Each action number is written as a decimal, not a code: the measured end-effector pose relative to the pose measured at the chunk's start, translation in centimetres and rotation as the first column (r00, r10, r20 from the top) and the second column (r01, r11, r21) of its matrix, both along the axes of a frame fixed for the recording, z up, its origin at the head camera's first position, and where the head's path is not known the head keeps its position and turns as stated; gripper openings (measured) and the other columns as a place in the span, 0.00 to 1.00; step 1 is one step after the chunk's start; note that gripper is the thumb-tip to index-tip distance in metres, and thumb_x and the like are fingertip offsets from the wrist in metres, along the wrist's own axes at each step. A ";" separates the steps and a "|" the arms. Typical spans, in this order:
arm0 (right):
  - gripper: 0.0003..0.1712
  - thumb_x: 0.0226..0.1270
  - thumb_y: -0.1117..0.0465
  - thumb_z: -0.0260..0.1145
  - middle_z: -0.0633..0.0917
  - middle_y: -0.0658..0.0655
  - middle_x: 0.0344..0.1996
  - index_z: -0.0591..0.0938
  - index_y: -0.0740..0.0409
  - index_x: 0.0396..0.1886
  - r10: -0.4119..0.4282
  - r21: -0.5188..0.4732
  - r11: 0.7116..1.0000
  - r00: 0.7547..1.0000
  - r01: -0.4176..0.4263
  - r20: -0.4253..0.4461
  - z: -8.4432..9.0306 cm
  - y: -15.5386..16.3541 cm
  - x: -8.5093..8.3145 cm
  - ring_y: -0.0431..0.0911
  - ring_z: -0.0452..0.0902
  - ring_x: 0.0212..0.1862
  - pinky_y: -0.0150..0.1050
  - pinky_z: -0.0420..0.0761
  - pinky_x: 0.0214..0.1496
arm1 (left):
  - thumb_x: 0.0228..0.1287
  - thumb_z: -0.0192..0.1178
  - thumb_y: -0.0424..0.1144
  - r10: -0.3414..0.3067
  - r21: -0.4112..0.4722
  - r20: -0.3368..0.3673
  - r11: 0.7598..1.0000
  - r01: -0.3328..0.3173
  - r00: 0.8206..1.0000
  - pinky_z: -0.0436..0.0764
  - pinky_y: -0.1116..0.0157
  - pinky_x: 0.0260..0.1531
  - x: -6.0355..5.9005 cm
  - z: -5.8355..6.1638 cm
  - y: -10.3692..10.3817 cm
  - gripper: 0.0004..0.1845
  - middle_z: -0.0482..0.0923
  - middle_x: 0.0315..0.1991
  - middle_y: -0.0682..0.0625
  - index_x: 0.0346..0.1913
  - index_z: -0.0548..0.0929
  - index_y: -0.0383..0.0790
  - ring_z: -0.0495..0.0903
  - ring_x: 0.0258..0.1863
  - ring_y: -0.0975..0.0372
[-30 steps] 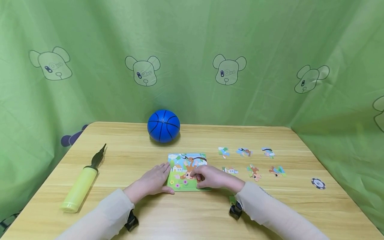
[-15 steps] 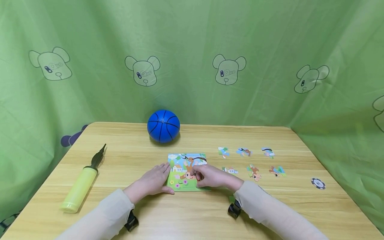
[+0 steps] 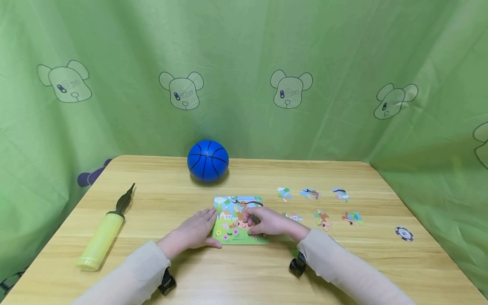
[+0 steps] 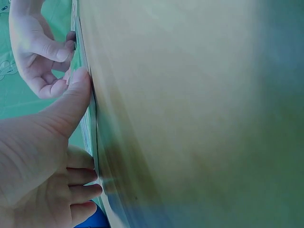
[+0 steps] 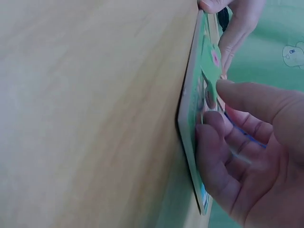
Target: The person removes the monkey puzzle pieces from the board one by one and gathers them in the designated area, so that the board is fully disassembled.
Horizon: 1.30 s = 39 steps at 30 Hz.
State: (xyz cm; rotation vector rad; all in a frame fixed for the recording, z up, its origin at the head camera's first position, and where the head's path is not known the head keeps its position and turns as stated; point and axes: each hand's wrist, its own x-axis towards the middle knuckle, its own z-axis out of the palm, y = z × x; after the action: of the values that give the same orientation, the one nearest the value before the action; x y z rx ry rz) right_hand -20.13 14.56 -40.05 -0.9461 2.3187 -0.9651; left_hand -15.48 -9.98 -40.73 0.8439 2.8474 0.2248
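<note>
A flat picture puzzle board (image 3: 221,240) with a cartoon monkey, a house and flowers lies on the table. My left hand (image 3: 196,228) rests along its left side, thumb at the near corner and fingers extended. Over the board's lower middle, my right hand (image 3: 267,222) pinches a green puzzle piece (image 5: 212,61) with a pink flower. In the right wrist view this piece sits tilted against the board's face, with the thumb at its edge. The right hand covers the board's right part in the head view.
Several loose puzzle pieces (image 3: 310,193) lie in rows at the right, one partly hidden under the right wrist. A poker chip (image 3: 404,234) is farther right. Behind the board stands a blue toy basketball (image 3: 207,161); a yellow hand pump (image 3: 102,241) lies at the left.
My right hand has shifted slightly up and its fingers have lifted and turned; more of the green flower piece now shows on the board's lower middle. My left hand stays in place.
</note>
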 end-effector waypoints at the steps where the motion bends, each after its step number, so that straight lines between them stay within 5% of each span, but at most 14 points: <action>1: 0.07 0.61 0.69 0.63 0.74 0.55 0.29 0.74 0.61 0.37 -0.006 -0.005 1.000 1.000 0.006 0.014 0.0 0.0 0.0 0.43 0.71 0.23 0.33 0.73 0.19 | 0.51 0.59 0.63 0.000 -0.001 0.000 1.000 0.000 1.000 0.57 0.54 0.64 0.0 0.0 0.0 0.51 0.54 0.66 0.33 0.65 0.59 0.23 0.55 0.65 0.45; 15: 0.02 0.63 0.69 0.61 0.79 0.54 0.23 0.76 0.61 0.35 -0.062 -0.041 0.997 0.997 0.064 0.053 -0.4 -0.1 -0.3 0.46 0.74 0.18 0.40 0.78 0.17 | 0.52 0.59 0.63 0.002 0.001 0.006 1.000 -0.002 1.000 0.57 0.53 0.64 0.0 0.1 0.0 0.51 0.54 0.66 0.33 0.65 0.59 0.23 0.55 0.65 0.44; 29: 0.05 0.64 0.64 0.62 0.80 0.57 0.20 0.78 0.62 0.34 -0.116 -0.105 0.984 0.965 0.144 0.234 0.4 0.7 -0.5 0.44 0.74 0.21 0.40 0.81 0.22 | 0.51 0.59 0.63 -0.002 -0.004 -0.003 1.000 0.002 1.000 0.57 0.53 0.63 0.1 0.1 0.0 0.51 0.54 0.66 0.33 0.65 0.59 0.22 0.56 0.65 0.44; 39: 0.07 0.62 0.63 0.63 0.80 0.62 0.24 0.78 0.64 0.35 -0.156 -0.119 0.976 0.966 0.184 0.208 1.7 4.5 -0.1 0.49 0.76 0.24 0.42 0.82 0.27 | 0.52 0.60 0.61 -0.004 0.017 0.004 1.000 0.004 1.000 0.57 0.52 0.63 0.2 0.1 0.0 0.50 0.54 0.66 0.32 0.64 0.59 0.21 0.56 0.65 0.44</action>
State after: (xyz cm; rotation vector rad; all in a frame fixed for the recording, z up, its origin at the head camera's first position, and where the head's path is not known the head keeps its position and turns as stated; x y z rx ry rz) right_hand -20.24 19.04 -38.39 -0.6745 2.2148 -1.2438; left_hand -15.32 -9.95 -40.59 0.8520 2.8438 0.2503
